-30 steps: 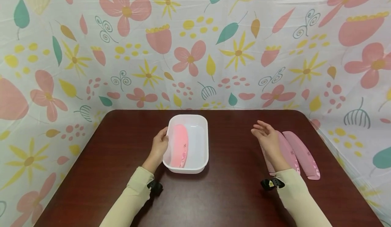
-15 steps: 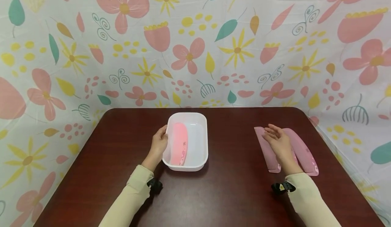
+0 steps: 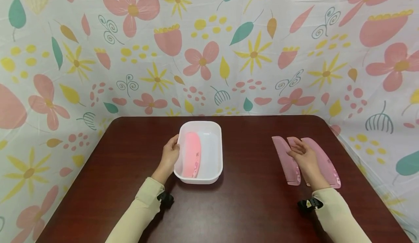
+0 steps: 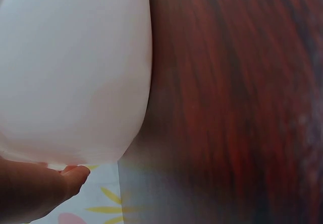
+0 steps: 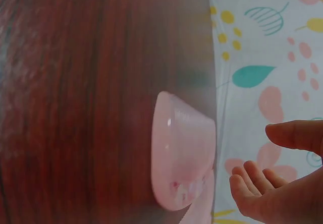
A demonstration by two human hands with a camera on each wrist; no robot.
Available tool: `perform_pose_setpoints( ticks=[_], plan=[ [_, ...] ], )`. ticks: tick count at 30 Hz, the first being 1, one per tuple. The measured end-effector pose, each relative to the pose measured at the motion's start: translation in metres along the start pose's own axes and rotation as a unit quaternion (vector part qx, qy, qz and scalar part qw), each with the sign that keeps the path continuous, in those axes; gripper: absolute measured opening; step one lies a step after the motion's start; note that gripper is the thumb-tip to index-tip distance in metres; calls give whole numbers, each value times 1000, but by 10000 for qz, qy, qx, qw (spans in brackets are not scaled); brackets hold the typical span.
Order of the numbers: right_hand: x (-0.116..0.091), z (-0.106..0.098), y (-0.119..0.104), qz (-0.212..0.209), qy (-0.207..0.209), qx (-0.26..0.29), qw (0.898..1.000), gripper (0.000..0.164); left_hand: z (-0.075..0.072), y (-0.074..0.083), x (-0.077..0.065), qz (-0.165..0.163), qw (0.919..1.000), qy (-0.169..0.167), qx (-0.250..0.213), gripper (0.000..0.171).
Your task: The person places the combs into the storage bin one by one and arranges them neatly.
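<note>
A white plastic container (image 3: 214,152) stands left of the table's middle, and a pink comb (image 3: 192,154) lies inside along its left wall. My left hand (image 3: 170,155) grips the container's left rim; the left wrist view shows the container's pale wall with a fingertip (image 4: 75,178) at its edge. On the right, three pink combs lie side by side: a left comb (image 3: 288,161), a middle comb (image 3: 291,140) mostly hidden under my hand, and a right comb (image 3: 322,159). Over the middle one hovers my right hand (image 3: 307,161), fingers loosely bent, holding nothing.
The dark brown wooden table (image 3: 242,206) reaches back to a wall covered by a floral cloth (image 3: 203,24). A black strap (image 3: 309,203) sits on the right wrist, and another strap (image 3: 166,199) on the left.
My right hand has shifted right, from beside the left comb to over the middle one, so the left comb shows in full. My left hand and the container stay in place.
</note>
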State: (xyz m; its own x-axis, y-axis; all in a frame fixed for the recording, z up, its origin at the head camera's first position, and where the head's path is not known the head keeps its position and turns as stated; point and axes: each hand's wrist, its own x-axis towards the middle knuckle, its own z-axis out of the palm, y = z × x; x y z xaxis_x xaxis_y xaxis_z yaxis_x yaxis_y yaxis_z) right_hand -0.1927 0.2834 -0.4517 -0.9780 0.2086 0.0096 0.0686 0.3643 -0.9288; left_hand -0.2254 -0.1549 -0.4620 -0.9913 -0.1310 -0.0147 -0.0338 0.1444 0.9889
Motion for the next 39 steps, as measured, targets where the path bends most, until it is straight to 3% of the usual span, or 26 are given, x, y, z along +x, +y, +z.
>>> perform_pose_setpoints(
  ticks=[6,14,28,33,39],
  plan=[
    [4,-1,5,139,-32,298,9995,65,-1,2,1,7,10000,-17,-13,46],
    [8,0,7,617,-249,79,9978,68,0,2,0,-55,10000,7,-32,46],
    [10,3,7,851,-475,-166,9951,73,1,1,0,-81,9999,61,76,46],
    [10,4,7,808,-627,-418,9939,76,1,1,0,-55,9999,52,98,46],
    [9,8,10,475,-624,-1022,9917,76,1,1,-1,-66,9999,43,129,46]
  ],
)
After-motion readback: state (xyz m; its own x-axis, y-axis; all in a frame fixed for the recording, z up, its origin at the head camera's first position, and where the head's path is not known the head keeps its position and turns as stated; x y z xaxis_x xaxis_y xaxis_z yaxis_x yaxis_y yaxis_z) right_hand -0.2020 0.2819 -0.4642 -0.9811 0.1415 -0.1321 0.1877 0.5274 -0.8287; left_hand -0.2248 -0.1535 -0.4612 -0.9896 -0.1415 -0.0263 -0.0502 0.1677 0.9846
